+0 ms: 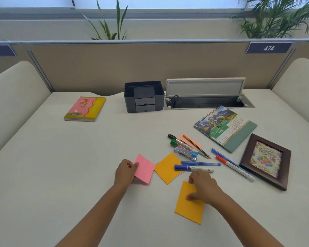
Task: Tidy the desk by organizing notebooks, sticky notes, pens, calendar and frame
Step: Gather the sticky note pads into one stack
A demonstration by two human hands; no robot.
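Observation:
My left hand (124,171) pinches the left edge of a pink sticky note (144,169) on the desk. My right hand (202,187) grips the top of an orange sticky note (190,205) nearer to me. A second orange note (167,167) lies between them, and a salmon note (193,140) sits under several pens and a pencil (197,147). Blue markers (194,167) and an orange-capped pen (235,168) lie to the right. A spiral calendar (225,128) lies flat, with a dark photo frame (266,161) beside it. A stack of notebooks (85,109) rests far left.
A dark desk organiser (144,96) with two drawers stands at the back centre. Beside it an open cable hatch (209,102) is set into the desk. A small blue stapler (186,154) lies among the pens. Cubicle partitions enclose the desk on three sides.

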